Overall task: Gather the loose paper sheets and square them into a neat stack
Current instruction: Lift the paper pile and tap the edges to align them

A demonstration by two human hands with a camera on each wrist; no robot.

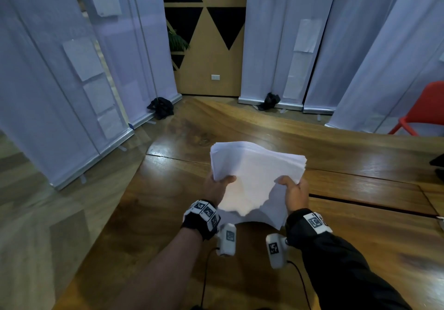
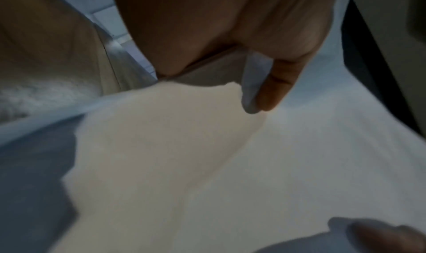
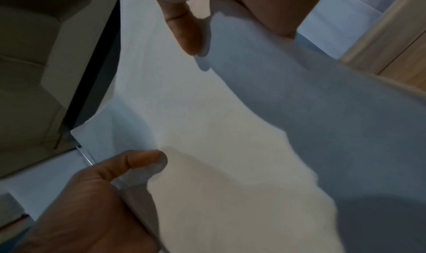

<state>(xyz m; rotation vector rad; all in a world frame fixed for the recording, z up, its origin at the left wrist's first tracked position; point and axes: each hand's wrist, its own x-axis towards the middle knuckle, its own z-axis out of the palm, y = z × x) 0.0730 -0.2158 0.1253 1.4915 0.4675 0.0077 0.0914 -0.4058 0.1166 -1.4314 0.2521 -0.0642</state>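
Head view, left hand [image 1: 217, 187] and right hand [image 1: 294, 190] each gripping paper sheets [image 1: 254, 172], thumbs on top, above wooden table [image 1: 360, 165]

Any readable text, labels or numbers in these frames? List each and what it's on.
No readable text in any view.
Paper stack, gripped by the left hand and right hand: blank on the visible faces.
Wrist bands: square black-and-white marker codes only, no words.
Sheets pinned to the white banners: any print is too small or blurred to read.
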